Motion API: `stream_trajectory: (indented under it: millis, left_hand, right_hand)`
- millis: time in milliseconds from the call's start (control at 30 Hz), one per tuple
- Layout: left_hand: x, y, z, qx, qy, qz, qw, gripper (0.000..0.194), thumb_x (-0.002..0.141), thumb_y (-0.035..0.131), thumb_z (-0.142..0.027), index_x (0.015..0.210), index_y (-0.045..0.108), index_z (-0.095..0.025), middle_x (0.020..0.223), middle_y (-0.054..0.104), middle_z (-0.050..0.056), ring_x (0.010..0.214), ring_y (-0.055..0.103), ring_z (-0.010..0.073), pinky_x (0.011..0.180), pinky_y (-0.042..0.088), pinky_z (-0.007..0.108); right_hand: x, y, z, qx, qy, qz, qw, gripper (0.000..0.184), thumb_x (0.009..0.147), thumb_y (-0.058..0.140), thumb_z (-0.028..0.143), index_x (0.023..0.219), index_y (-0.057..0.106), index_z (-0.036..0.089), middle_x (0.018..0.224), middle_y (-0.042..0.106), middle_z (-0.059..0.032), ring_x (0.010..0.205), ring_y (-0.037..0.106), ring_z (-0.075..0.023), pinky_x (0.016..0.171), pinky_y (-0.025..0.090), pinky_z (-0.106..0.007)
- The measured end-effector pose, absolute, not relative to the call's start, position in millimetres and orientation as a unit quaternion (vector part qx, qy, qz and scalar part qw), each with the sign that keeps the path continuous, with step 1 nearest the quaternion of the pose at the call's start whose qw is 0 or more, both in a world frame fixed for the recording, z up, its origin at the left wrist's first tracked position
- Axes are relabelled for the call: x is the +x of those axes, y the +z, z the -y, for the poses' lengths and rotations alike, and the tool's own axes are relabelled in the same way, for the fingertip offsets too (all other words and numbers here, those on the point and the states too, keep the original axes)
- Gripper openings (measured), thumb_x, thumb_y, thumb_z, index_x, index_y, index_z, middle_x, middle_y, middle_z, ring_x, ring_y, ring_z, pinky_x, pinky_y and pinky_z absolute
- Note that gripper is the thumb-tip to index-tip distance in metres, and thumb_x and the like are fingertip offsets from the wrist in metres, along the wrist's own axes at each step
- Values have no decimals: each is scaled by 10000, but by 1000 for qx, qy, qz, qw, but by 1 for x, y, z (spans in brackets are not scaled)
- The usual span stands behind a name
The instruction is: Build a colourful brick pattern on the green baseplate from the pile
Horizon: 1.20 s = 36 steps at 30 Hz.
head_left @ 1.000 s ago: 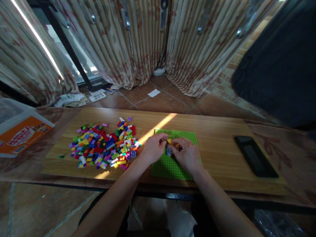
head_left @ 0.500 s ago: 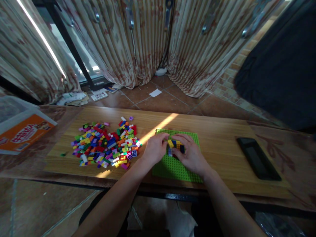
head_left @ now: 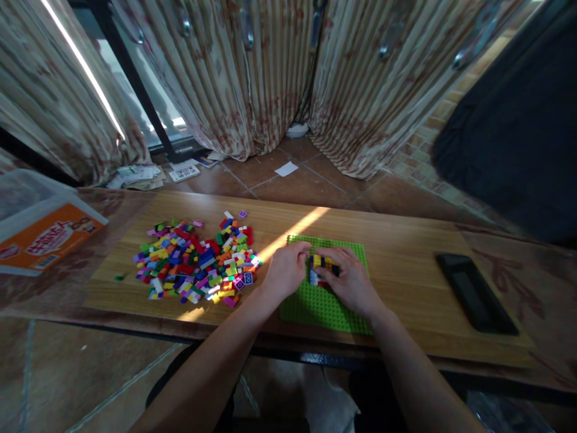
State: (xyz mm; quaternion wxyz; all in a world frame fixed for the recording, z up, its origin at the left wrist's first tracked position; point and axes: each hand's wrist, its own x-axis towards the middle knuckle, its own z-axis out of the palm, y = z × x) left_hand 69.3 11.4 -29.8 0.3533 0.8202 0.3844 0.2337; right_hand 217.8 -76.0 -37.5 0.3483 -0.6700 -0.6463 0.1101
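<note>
A small build of toy building bricks (head_left: 314, 276), with yellow, black, white, light blue and red parts, stands on a green studded baseplate (head_left: 311, 310). Around its right side curl the fingers and thumb of my right hand (head_left: 354, 282), closed on it and covering part of the build. My left hand (head_left: 286, 267) is at the left edge of the build, its fingers bent inward and the fingertips close together. Whatever those fingertips may hold is hidden.
A loose heap of mixed toy bricks (head_left: 193, 261) lies on the wooden board (head_left: 406, 288) to the left. Further left stands a clear plastic tub with an orange label (head_left: 54, 237). A black phone-like slab (head_left: 476, 293) rests at the right.
The yellow brick on top, tilted before, now sits straight on the build. My left fingertips have drawn slightly away from it. The whole view has shifted a little.
</note>
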Motion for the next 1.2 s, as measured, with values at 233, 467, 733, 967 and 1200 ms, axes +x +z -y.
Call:
stream_trajectory:
  millis: [233,467,733,967,1200]
  left_hand:
    - [70,-28,-12,822,227,-386,353,268,885,507,-134,1092,672,-172,1047,743,53,974,685,188,910,524,315]
    - [70,-26,-12,817,223,-390,362,267,883,514,-140,1091,673,-183,1058,742,44,983,684,187,918,522,314]
    - [75,-28,-12,811,222,-399,366,248,864,562,-163,1091,663,-171,1012,746,57,938,697,182,876,536,315]
    - [81,-25,-13,789,213,-434,379,238,827,648,-220,1060,679,-186,938,757,47,893,702,189,851,543,330]
    - [84,-23,-17,775,205,-444,399,226,794,668,-194,1015,702,-170,920,762,53,879,706,194,841,545,330]
  right_hand:
    - [216,-36,75,-674,112,643,347,291,819,645,247,1106,688,268,1025,718,-46,1012,596,-255,924,458,-469]
    - [217,-38,74,-676,114,641,346,293,819,654,250,1109,687,273,1025,723,-37,1001,605,-247,906,470,-451]
    - [216,-35,73,-677,121,643,337,311,819,647,228,1120,696,293,1000,731,-36,950,628,-237,874,480,-444]
    - [216,-37,72,-680,120,629,356,305,801,671,248,1100,704,299,1028,740,-30,949,640,-236,881,484,-446]
    - [215,-31,71,-681,146,623,357,340,795,678,226,1126,696,299,1053,739,-22,953,641,-228,896,482,-437]
